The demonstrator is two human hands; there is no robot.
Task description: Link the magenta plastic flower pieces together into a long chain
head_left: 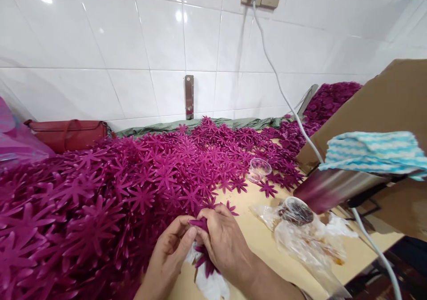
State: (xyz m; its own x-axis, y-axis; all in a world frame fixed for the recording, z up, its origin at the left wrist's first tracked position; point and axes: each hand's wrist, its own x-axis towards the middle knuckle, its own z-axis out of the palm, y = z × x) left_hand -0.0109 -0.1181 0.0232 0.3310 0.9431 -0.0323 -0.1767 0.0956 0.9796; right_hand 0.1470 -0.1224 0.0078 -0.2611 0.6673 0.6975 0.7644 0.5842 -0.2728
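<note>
In the head view, my two hands meet at the near edge of the flower pile. Fingers of my right hand [225, 242] are wrapped round a magenta fabric-like flower [200, 223], with petals sticking out between the hands. My left hand [171, 249] pinches at the flower's left side, thumb against the fingers; what lies between the fingertips is partly hidden. Below my right hand, more magenta petals [207, 264] hang over a crumpled white tissue [211, 284]. Whether these belong to the same flower I cannot tell.
A big heap of magenta flowers [140, 193] spreads left and behind. On the beige table [243, 229] are a clear plastic cup [259, 170] and a bagged dark-filled cup [295, 211]. A white cable [276, 73] crosses right, past a striped cloth [373, 151] and cardboard [376, 104].
</note>
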